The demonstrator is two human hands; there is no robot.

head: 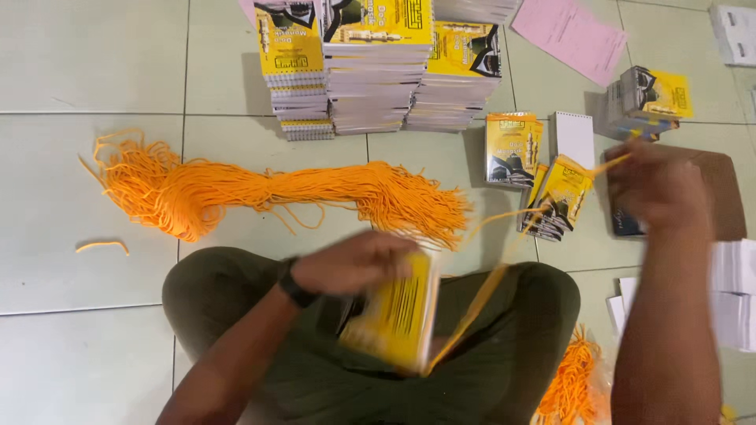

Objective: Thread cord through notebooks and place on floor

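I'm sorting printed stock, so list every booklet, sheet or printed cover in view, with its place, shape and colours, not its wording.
Booklet in left hand: over the lap, yellow cover, blurred.
Booklet stacks: top centre floor, three piles, yellow-and-black covers.
Loose booklets: right of centre, small, yellow and black.
Pink sheet: top right, rectangular.
Small booklet pile: far right, yellow cover.
White notepad: beside the loose booklets, spiral-bound.

The pale tiled floor (87, 63) carries everything. At the far middle stand three stacks of yellow-covered booklets (378, 67), with a long bundle of orange cords (260, 193) lying in front of them and one loose orange cord (102, 246) to the left. Pink paper sheets (571, 35) lie far right, near a few single yellow booklets (512, 149), a white notepad (573, 138) and a brown cardboard sheet (728, 197).
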